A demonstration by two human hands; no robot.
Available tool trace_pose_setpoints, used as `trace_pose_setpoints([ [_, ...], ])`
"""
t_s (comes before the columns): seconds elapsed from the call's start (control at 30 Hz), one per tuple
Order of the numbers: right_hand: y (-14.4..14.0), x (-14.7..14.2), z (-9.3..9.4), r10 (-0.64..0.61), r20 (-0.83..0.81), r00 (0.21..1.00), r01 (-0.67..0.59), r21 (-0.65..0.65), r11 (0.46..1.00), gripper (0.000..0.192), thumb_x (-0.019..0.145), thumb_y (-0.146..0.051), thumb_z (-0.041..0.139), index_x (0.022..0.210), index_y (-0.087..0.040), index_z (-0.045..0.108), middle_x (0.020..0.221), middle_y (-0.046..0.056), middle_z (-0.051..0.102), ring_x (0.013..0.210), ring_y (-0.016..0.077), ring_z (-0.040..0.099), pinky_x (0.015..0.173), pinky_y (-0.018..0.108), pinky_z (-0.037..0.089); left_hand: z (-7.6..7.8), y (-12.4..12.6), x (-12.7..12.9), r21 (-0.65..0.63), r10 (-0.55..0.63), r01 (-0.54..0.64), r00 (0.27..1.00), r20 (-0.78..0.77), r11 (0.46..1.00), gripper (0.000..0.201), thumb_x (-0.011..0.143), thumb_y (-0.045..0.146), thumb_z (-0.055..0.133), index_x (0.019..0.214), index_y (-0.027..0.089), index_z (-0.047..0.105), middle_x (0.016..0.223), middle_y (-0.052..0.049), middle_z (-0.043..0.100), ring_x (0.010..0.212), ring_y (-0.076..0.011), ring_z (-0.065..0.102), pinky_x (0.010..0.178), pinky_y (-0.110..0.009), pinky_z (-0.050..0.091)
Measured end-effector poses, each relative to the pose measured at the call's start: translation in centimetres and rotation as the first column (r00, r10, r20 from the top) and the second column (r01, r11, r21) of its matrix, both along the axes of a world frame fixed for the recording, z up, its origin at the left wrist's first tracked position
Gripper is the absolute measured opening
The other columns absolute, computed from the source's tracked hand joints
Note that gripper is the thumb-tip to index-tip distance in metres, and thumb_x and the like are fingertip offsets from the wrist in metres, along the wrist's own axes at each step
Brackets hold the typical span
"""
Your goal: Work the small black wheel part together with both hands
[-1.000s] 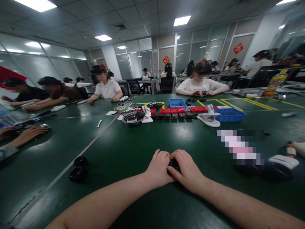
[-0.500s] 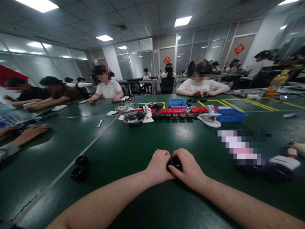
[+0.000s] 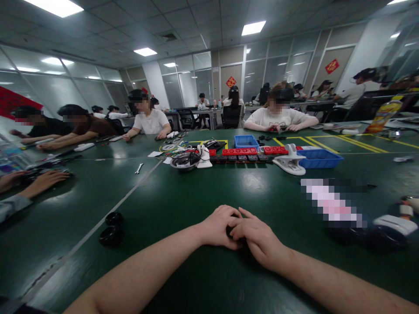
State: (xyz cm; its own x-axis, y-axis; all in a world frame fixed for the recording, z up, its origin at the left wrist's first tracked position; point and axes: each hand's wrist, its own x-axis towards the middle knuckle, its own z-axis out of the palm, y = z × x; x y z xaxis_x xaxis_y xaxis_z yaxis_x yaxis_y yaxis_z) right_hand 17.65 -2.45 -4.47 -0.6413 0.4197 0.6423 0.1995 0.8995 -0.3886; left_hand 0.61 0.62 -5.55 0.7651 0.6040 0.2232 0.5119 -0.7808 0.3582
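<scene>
A glossy black round, hollow part [image 3: 230, 231] stands on the green table between my hands, mostly hidden by fingers. My left hand [image 3: 216, 226] is wrapped round its left side. Across its top and near side lie the bent fingers of my right hand [image 3: 260, 239], with one finger reaching out toward the left fingertips. Farther left on the table are two similar black round parts, a larger one [image 3: 111, 236] in front of a smaller one [image 3: 114, 218].
A small wrench [image 3: 139, 168] lies ahead on the left. Beyond my hands are red power strips [image 3: 240, 151], a white clamp stand [image 3: 290, 162], blue bins [image 3: 322, 159] and a cable-filled bowl [image 3: 185, 161]. Dark round objects [image 3: 388, 237] sit at right. A co-worker's hand [image 3: 46, 182] is at left.
My right hand has rolled over the black round part, its fingers now bent across the top and covering the opening seen before. My left hand stays around it.
</scene>
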Motion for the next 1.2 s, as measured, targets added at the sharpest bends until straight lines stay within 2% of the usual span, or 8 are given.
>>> trace_pose_setpoints([
  [0.1, -0.3, 0.1, 0.1, 0.034, -0.004, 0.999, -0.034, 0.019, 0.999, 0.027, 0.074, -0.003, 0.031, 0.079, -0.02, 0.052, 0.074, -0.001, 0.062, 0.09, 0.0111, 0.057, 0.101, 0.037, 0.027, 0.1, -0.1, 0.0, 0.005, 0.002, -0.002, 1.0, -0.012, 1.0, 0.04, 0.057, 0.039, 0.069, 0.093, 0.023, 0.059, 0.101, -0.002, 0.051, 0.098, -0.0205, 0.046, 0.091, -0.034, 0.033],
  [0.23, -0.4, 0.8, 0.1, 0.012, 0.001, 1.0, -0.012, 0.028, 1.0, 0.03, 0.076, -0.01, 0.033, 0.099, -0.02, 0.05, 0.095, 0.003, 0.06, 0.103, 0.0164, 0.05, 0.102, 0.044, 0.023, 0.3, -0.6, 0.1, -0.018, 0.046, -0.046, 0.999, 0.019, 0.999, 0.055, 0.058, 0.046, 0.068, 0.105, 0.023, 0.052, 0.102, -0.003, 0.052, 0.099, -0.0207, 0.046, 0.093, -0.036, 0.033],
  [0.33, -0.1, 0.8, 0.1, -0.114, 0.031, 0.993, 0.114, 0.011, 0.993, 0.033, 0.076, -0.02, 0.04, 0.109, -0.018, 0.044, 0.103, 0.008, 0.056, 0.104, 0.0212, 0.048, 0.098, 0.048, 0.027, 0.4, -1.2, 0.3, 0.01, 0.139, -0.14, 0.99, 0.033, 0.99, 0.066, 0.055, 0.052, 0.067, 0.11, 0.02, 0.047, 0.104, -0.005, 0.052, 0.101, -0.0224, 0.046, 0.1, -0.044, 0.023],
  [0.4, 0.2, 0.5, 0.0, -0.227, 0.067, 0.972, 0.23, -0.026, 0.973, 0.033, 0.075, -0.029, 0.047, 0.106, -0.017, 0.044, 0.103, 0.01, 0.053, 0.099, 0.0232, 0.048, 0.091, 0.047, 0.034, 0.5, -1.8, 0.6, 0.032, 0.207, -0.208, 0.978, 0.04, 0.978, 0.069, 0.054, 0.053, 0.067, 0.111, 0.019, 0.045, 0.104, -0.005, 0.053, 0.101, -0.0226, 0.046, 0.103, -0.047, 0.017],
  [0.47, 0.4, 0.1, -0.2, -0.326, 0.115, 0.938, 0.335, -0.074, 0.939, 0.028, 0.074, -0.033, 0.052, 0.097, -0.017, 0.048, 0.097, 0.01, 0.053, 0.092, 0.023, 0.048, 0.082, 0.043, 0.04, 0.5, -2.2, 0.9, 0.039, 0.253, -0.254, 0.967, 0.035, 0.966, 0.064, 0.057, 0.051, 0.065, 0.109, 0.019, 0.046, 0.101, -0.004, 0.054, 0.099, -0.0216, 0.047, 0.103, -0.046, 0.018],
  [0.57, 0.6, -0.2, -0.3, -0.389, 0.194, 0.901, 0.415, -0.121, 0.902, 0.016, 0.074, -0.029, 0.053, 0.085, -0.018, 0.05, 0.087, 0.007, 0.052, 0.083, 0.0201, 0.048, 0.074, 0.038, 0.042, 0.5, -2.3, 1.1, 0.035, 0.29, -0.291, 0.957, 0.01, 0.956, 0.048, 0.061, 0.046, 0.063, 0.099, 0.02, 0.051, 0.092, -0.003, 0.055, 0.093, -0.0201, 0.05, 0.101, -0.044, 0.022],
  [0.87, 0.7, -0.1, -0.2, -0.381, 0.209, 0.9, 0.411, -0.122, 0.904, 0.013, 0.074, -0.027, 0.054, 0.085, -0.018, 0.052, 0.085, 0.005, 0.051, 0.08, 0.0183, 0.047, 0.072, 0.036, 0.04, 0.1, -1.5, 0.9, -0.003, 0.291, -0.291, 0.956, 0.036, 0.957, 0.042, 0.058, 0.045, 0.066, 0.088, 0.018, 0.055, 0.085, -0.002, 0.053, 0.084, -0.0195, 0.05, 0.093, -0.04, 0.031],
  [1.2, 0.4, 0.0, 0.0, -0.333, 0.165, 0.928, 0.35, -0.083, 0.933, 0.02, 0.072, -0.018, 0.051, 0.093, -0.019, 0.054, 0.088, 0.006, 0.052, 0.082, 0.0186, 0.048, 0.073, 0.037, 0.042, 0.2, -1.3, 0.6, -0.092, 0.225, -0.219, 0.972, 0.072, 0.971, 0.043, 0.056, 0.037, 0.068, 0.092, 0.018, 0.055, 0.094, -0.003, 0.051, 0.09, -0.0206, 0.046, 0.084, -0.035, 0.038],
])
